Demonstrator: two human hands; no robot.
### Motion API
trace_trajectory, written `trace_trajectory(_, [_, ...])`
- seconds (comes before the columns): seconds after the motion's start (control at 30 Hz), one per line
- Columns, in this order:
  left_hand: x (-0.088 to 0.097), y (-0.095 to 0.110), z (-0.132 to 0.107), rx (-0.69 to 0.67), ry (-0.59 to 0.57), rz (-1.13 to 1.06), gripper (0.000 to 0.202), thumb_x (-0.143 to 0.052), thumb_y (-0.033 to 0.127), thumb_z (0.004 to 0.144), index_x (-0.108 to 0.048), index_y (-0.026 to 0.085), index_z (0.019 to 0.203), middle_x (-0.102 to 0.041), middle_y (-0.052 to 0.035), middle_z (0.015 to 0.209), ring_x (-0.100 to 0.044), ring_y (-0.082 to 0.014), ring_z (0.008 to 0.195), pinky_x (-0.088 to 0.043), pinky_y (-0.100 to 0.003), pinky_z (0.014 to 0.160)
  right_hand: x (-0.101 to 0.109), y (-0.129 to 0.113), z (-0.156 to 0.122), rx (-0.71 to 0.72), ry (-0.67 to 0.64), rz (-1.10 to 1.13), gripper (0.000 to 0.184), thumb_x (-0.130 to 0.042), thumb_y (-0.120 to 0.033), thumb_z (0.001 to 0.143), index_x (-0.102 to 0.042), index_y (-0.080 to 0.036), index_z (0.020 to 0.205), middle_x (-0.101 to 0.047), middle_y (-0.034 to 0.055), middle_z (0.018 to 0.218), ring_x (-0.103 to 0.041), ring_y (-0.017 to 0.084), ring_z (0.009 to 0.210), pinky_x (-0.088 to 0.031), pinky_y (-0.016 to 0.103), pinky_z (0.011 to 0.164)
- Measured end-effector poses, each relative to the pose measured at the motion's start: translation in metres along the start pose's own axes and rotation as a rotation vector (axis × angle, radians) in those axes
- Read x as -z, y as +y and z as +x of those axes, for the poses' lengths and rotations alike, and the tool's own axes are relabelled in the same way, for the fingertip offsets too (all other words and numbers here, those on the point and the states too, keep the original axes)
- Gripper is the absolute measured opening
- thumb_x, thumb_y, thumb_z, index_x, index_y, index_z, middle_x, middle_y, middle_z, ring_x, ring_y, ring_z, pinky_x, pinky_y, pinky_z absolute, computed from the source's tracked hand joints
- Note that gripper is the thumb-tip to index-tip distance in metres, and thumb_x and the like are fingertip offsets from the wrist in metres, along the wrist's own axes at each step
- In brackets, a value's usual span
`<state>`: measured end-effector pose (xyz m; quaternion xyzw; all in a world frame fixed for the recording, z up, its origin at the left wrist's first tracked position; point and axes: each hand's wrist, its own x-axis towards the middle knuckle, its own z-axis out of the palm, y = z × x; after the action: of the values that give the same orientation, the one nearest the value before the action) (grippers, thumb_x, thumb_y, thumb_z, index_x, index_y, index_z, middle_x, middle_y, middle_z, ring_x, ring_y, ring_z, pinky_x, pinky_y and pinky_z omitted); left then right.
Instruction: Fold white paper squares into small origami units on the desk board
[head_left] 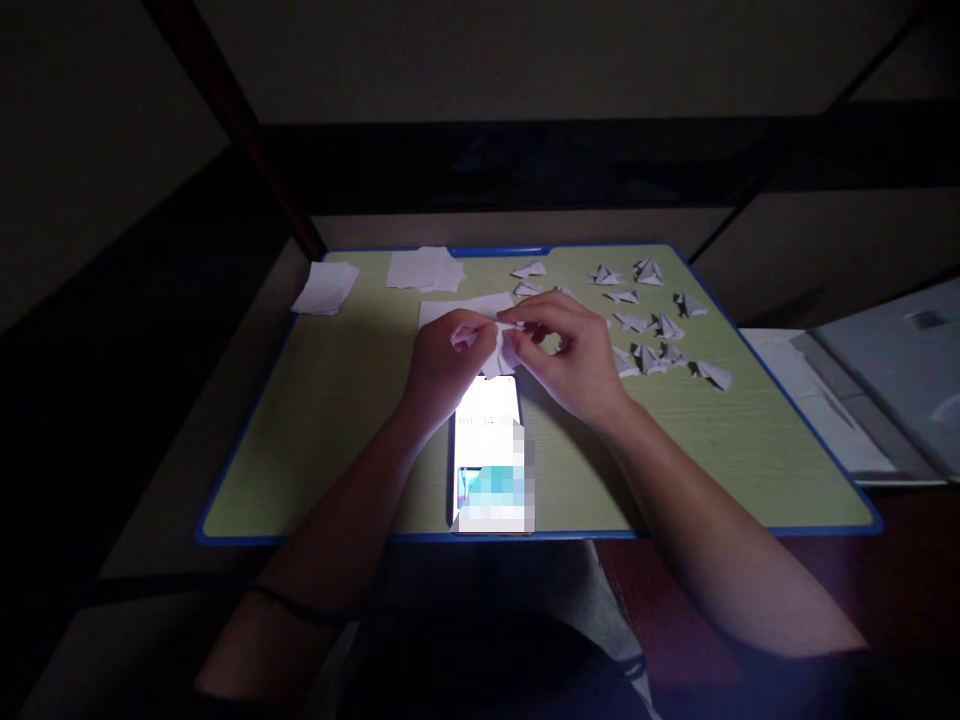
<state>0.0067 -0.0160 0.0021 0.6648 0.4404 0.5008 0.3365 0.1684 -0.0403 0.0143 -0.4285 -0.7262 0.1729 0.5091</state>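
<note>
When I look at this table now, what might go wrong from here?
The small paper is pinched between the left hand and the right hand, so uneven pulling might tear it. The phone lies at the near edge of the table, so a forearm could perhaps knock it off. The folded papers lie close beside the right hand, which might brush and scatter them.

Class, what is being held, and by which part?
Creased white paper, pinched near its top: left hand on one side, right hand on the other.
</note>
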Motion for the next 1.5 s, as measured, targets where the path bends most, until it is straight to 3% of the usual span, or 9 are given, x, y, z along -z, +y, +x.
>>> trace_trajectory(0.17, [0.001,0.0007,-0.0003,0.003,0.008,0.011,0.009,-0.062,0.023,0.078,-0.068,0.017,0.074,-0.073,-0.0018,0.073,-0.064,-0.0122,0.067,-0.052,-0.024,0.061,-0.0008,0.001,0.0001,-0.03,0.01,0.035,0.014,-0.065,-0.016,0.084,-0.077,-0.022,0.089,-0.07,0.0036,0.091,-0.062,0.016,0.081,-0.05,0.031,0.069])
trace_trajectory(0.4, [-0.0016,-0.0007,-0.0034,-0.033,0.021,0.121,0.009,-0.064,0.022,0.08,-0.072,0.018,0.079,-0.076,-0.0021,0.076,-0.068,-0.0128,0.068,-0.052,-0.025,0.063,-0.0024,0.0056,0.0028,-0.244,0.028,0.167,0.002,-0.069,-0.019,0.078,-0.069,-0.018,0.08,-0.065,0.0035,0.086,-0.06,0.014,0.072,-0.05,0.031,0.067])
trace_trajectory(0.87, [-0.0012,-0.0029,-0.0077,-0.148,-0.002,0.243,0.01,-0.065,0.025,0.084,-0.071,0.017,0.086,-0.075,-0.0042,0.076,-0.069,-0.0129,0.067,-0.052,-0.024,0.061,-0.0028,0.0057,0.0038,-0.266,0.016,0.147,0.002,-0.065,-0.017,0.073,-0.065,-0.018,0.075,-0.064,0.0034,0.083,-0.059,0.014,0.072,-0.049,0.032,0.067])
trace_trajectory(1.5, [0.0003,-0.0052,-0.0069,-0.218,0.003,0.355,0.017,-0.057,0.027,0.086,-0.071,0.018,0.086,-0.075,-0.0051,0.075,-0.068,-0.0136,0.065,-0.049,-0.025,0.059,-0.0024,0.0078,0.0018,-0.217,-0.014,0.015,0.005,-0.065,-0.021,0.078,-0.066,-0.019,0.074,-0.065,0.0064,0.088,-0.061,0.019,0.081,-0.051,0.036,0.071])
